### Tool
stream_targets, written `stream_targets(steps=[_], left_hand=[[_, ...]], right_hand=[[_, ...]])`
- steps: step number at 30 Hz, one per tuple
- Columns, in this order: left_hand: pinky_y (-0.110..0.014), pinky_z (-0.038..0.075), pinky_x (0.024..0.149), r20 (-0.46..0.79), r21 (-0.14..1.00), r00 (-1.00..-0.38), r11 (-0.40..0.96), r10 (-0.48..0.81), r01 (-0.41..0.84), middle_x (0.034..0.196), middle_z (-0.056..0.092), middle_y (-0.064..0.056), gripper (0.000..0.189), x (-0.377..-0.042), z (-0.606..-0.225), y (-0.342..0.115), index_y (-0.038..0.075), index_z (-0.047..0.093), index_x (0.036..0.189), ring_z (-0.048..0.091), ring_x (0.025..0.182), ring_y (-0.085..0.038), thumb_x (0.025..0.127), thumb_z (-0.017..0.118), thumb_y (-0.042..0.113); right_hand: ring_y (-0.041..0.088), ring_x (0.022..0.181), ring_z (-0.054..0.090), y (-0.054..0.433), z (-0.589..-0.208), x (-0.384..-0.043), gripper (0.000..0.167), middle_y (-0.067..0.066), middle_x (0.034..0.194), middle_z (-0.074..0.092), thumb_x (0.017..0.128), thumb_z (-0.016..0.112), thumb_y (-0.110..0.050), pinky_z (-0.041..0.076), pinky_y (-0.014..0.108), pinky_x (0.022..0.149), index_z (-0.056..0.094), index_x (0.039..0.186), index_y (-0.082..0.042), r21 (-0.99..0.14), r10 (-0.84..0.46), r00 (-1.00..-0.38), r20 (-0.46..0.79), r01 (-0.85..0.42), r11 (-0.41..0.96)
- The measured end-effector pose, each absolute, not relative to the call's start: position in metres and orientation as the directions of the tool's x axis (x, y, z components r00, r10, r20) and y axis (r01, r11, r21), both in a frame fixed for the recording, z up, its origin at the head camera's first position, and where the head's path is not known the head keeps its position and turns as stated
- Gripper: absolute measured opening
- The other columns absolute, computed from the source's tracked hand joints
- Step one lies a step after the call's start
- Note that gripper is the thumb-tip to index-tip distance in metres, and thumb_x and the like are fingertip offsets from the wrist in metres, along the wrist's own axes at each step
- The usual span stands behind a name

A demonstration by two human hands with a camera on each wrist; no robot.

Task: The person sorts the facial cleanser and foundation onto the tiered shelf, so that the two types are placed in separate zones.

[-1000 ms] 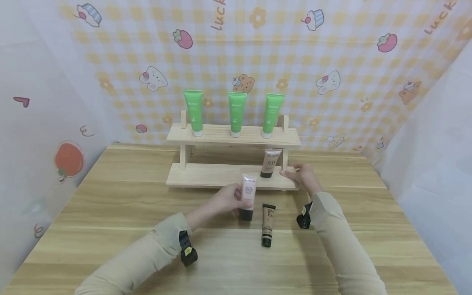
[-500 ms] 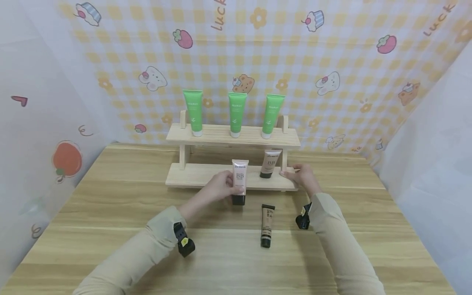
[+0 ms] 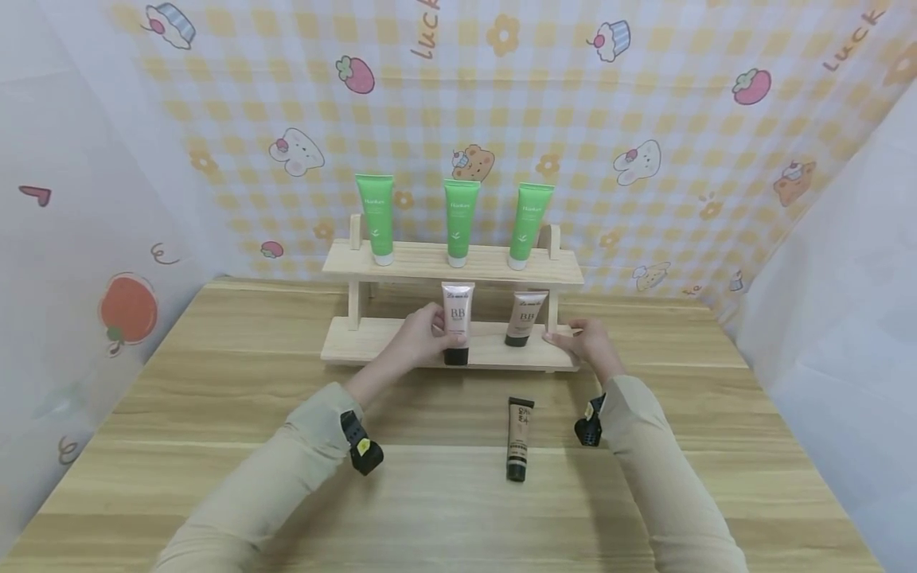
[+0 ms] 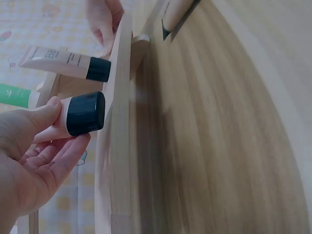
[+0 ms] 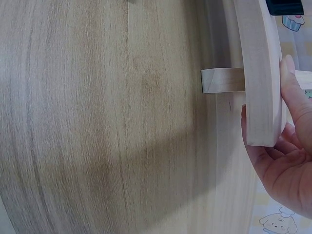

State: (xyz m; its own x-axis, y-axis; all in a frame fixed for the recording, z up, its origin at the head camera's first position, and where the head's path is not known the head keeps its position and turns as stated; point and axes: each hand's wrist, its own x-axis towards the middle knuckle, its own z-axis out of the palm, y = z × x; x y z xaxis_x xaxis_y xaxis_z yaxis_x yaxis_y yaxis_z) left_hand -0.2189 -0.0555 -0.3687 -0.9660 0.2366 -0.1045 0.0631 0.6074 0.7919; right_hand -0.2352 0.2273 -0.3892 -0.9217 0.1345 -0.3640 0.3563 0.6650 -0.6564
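My left hand (image 3: 424, 334) pinches a pale pink BB cream tube (image 3: 457, 314) with a black cap, held upright, cap down, at the lower shelf's front edge. In the left wrist view the cap (image 4: 87, 113) is close to the board; I cannot tell whether they touch. A second BB cream tube (image 3: 525, 317) stands on the right part of the lower shelf. My right hand (image 3: 589, 344) grips the right end of the two-tier wooden shelf (image 3: 358, 341). In the right wrist view the thumb lies on top of the board (image 5: 263, 87) and fingers curl beneath it.
Three green tubes, the left one (image 3: 378, 219), the middle one (image 3: 459, 221) and the right one (image 3: 528, 223), stand on the upper tier. A tan tube with a black cap (image 3: 518, 439) lies on the wooden table (image 3: 444, 509) before the shelf. A patterned cloth (image 3: 401, 119) hangs behind.
My left hand has carried the BB cream tube up, slightly left and away from me, from over the table to the lower shelf's front edge. My right hand has stayed on the shelf end.
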Motion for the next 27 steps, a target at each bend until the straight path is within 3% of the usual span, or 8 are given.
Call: stream_targets(steps=[8,16,27], left_hand=[[-0.035,0.052,0.087,-0.026,0.81,-0.971,0.574,0.237,0.118,0.11,0.06,-0.014,0.043,-0.227,-0.372,-0.056,0.003,0.048,0.115,0.059,0.102,-0.025,0.082,0.068,0.023],[-0.03,0.051,0.077,0.089,0.809,-0.971,0.553,0.221,0.2,0.104,0.061,-0.012,0.042,-0.232,-0.381,-0.058,0.005,0.046,0.114,0.059,0.093,-0.022,0.082,0.067,0.022],[-0.032,0.052,0.087,0.094,0.796,-0.957,0.557,0.274,0.238,0.112,0.061,-0.012,0.043,-0.231,-0.386,-0.062,0.006,0.047,0.116,0.059,0.101,-0.023,0.083,0.066,0.023]], right_hand=[[0.035,0.114,0.051,0.228,-0.39,-0.234,0.074,0.027,0.131,0.046,0.082,0.065,-0.041,0.043,0.043,0.1,0.038,0.134,0.003,-0.66,0.131,-0.929,-0.346,0.34,0.67],[0.038,0.121,0.046,0.229,-0.391,-0.237,0.077,0.028,0.134,0.043,0.081,0.065,-0.044,0.04,0.045,0.103,0.036,0.136,0.002,-0.652,0.135,-0.923,-0.36,0.352,0.671],[0.037,0.116,0.05,0.229,-0.392,-0.236,0.072,0.028,0.132,0.045,0.081,0.065,-0.041,0.043,0.044,0.1,0.04,0.134,0.001,-0.67,0.127,-0.929,-0.349,0.342,0.659]])
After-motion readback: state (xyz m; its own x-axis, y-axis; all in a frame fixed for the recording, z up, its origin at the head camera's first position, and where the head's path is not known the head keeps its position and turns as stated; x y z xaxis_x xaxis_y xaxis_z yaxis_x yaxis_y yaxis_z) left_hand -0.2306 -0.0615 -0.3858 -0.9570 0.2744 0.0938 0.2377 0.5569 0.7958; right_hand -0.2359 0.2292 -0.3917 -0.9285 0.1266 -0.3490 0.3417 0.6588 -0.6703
